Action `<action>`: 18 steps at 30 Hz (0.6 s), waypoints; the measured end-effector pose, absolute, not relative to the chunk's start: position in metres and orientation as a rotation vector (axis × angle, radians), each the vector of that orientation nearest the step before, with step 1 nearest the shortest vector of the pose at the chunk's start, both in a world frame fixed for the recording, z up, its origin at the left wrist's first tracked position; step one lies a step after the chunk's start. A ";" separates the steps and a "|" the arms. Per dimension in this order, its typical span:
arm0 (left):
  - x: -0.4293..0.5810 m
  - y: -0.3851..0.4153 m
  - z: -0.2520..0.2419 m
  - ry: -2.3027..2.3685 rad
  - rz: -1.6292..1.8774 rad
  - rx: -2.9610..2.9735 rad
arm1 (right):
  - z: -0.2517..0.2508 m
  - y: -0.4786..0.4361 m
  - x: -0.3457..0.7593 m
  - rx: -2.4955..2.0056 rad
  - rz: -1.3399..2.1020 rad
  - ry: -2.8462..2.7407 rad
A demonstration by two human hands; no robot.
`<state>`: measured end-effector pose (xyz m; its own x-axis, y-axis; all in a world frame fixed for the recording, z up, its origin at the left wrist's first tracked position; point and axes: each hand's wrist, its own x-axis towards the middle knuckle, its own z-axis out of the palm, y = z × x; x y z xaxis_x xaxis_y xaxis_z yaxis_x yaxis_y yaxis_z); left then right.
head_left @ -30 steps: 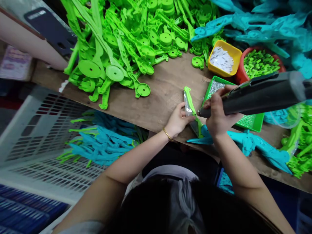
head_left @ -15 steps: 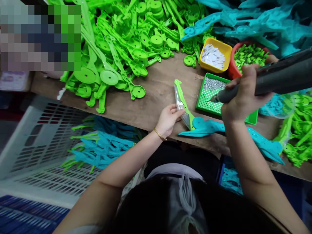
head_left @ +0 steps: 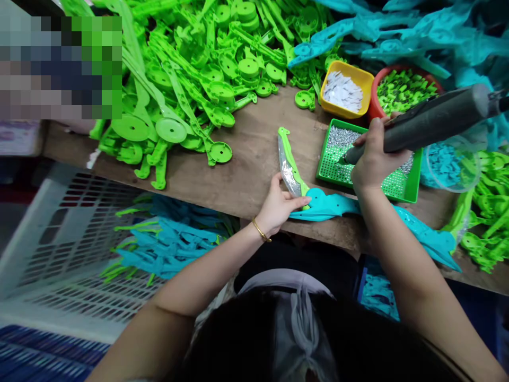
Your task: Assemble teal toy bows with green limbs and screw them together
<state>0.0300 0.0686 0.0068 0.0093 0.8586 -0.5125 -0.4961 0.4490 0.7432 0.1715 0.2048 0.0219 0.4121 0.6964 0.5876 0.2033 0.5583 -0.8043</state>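
Note:
My left hand (head_left: pixel 275 206) grips a green plastic piece (head_left: pixel 293 168) with a shiny silver strip, close to where it meets a blue plastic piece (head_left: pixel 332 203). The thumb presses on that joint, and both pieces lie at the table's front edge. In my right hand (head_left: pixel 376 162) is a dark electric screwdriver (head_left: pixel 435 119), held slanting with its tip down at the green perforated tray (head_left: pixel 417 180). Small silver screws (head_left: pixel 341 137) lie in that tray. A second blue piece (head_left: pixel 427 233) rests beyond my right forearm, which hides part of the blue plastic.
Green parts (head_left: pixel 167 79) and blue parts (head_left: pixel 397 37) are heaped at the back. A yellow bin (head_left: pixel 363 85) of white pieces, a red bowl (head_left: pixel 371 109) of green bits and a clear tub (head_left: pixel 475 180) stand behind and right. A white crate (head_left: pixel 35 228) sits lower left.
My left hand has slid along the green piece to its joint with the blue one. My right hand has moved slightly left and the screwdriver tip has sunk toward the screws.

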 end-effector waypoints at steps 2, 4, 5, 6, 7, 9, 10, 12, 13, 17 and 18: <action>0.030 0.069 0.005 1.123 1.109 0.401 | 0.020 0.204 0.171 -0.944 0.388 -1.136; 0.030 0.068 0.005 1.122 1.105 0.401 | 0.020 0.204 0.172 -0.943 0.406 -1.148; 0.030 0.068 0.005 1.126 1.101 0.401 | 0.020 0.204 0.172 -0.963 0.411 -1.157; 0.030 0.068 0.005 1.131 1.097 0.401 | 0.022 0.204 0.172 -0.988 0.413 -1.161; 0.031 0.068 0.006 1.139 1.096 0.399 | 0.026 0.205 0.172 -1.004 0.409 -1.153; 0.032 0.067 0.006 1.152 1.098 0.393 | 0.038 0.201 0.172 -0.969 0.404 -1.104; 0.032 0.067 0.006 1.156 1.103 0.391 | 0.045 0.196 0.171 -0.917 0.413 -1.076; 0.034 0.067 0.006 1.156 1.124 0.390 | 0.062 0.179 0.168 -0.795 0.468 -1.033; 0.034 0.067 0.006 1.151 1.134 0.391 | 0.070 0.167 0.165 -0.762 0.522 -1.039; 0.036 0.066 0.005 1.136 1.150 0.391 | 0.083 0.120 0.154 -0.770 0.736 -1.207; 0.036 0.066 0.005 1.134 1.149 0.390 | 0.081 0.113 0.152 -0.768 0.765 -1.254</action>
<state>0.0358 0.0661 0.0048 -0.0303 0.8638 -0.5029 -0.5141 0.4180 0.7489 0.1521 0.1128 0.0810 0.1465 0.8405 0.5217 -0.0787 0.5356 -0.8408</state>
